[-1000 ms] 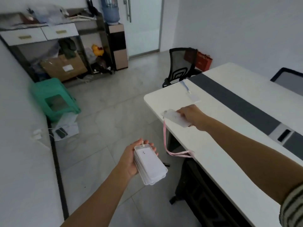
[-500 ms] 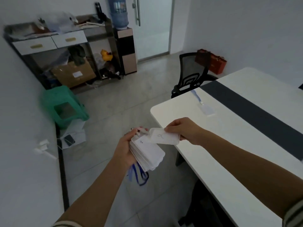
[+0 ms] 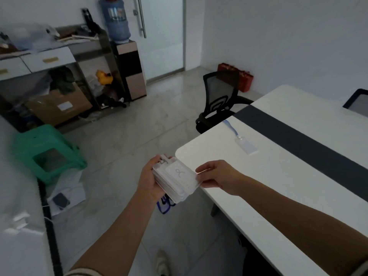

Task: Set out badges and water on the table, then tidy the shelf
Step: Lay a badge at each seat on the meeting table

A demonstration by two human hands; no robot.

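Observation:
My left hand (image 3: 149, 181) grips a stack of white badge holders (image 3: 175, 181) just off the near corner of the white table (image 3: 268, 188). Blue lanyard loops (image 3: 164, 205) hang below the stack. My right hand (image 3: 216, 174) pinches the right edge of the top badge, which lies on the stack. One badge with a blue lanyard (image 3: 246, 145) lies on the table near the dark centre strip (image 3: 310, 148). The shelf unit (image 3: 59, 62) stands at the back left, cluttered on top. A large water bottle (image 3: 117, 18) sits on a small cabinet beside it.
A black mesh chair (image 3: 219, 94) stands at the table's far end, another chair (image 3: 356, 102) at the right edge. A green stool (image 3: 45, 152) and white boxes sit by the left wall. A cardboard box (image 3: 57, 104) and a yellow toy lie under the shelf.
My right hand pulled the pink-lanyard badge off the table back to the stack in my left hand. The badge now lies flat on top of the stack.

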